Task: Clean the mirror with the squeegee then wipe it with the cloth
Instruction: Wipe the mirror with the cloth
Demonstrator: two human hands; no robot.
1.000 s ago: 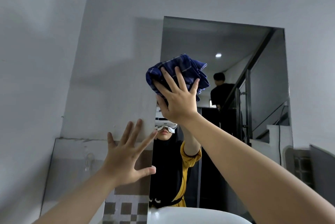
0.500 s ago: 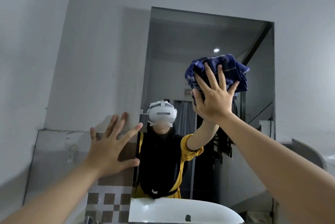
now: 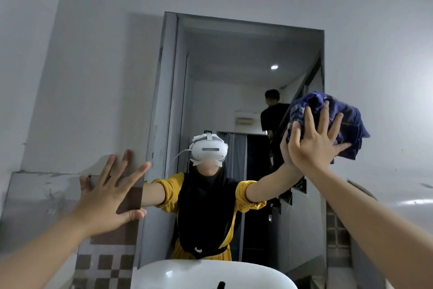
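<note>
Cloth is now at the right edge of the mirror, pressed against the glass by the right hand. The fingers of this hand are spread and nearly straight over the bunched blue fabric; they push it flat and do not curl around it. Half a second earlier the cloth was nearer to the middle of the glass, and a second ago it was at the left side, so the hand has carried it across the upper part in one sweep. I judge from this that the wiping step is in progress and that one horizontal band is nearly finished.

The left hand is open wide, fingers fanned, and it stays on the wall just beside the left edge of the mirror — it seems to serve as support for the body, as before.

To the right of the right hand there is almost no glass left; part of the cloth already hangs over the edge onto the wall. Above the hand the glass goes on to the top edge. Below the hand a long strip goes down to the sink — there is open room for the next pass. No squeegee is visible.
</note>
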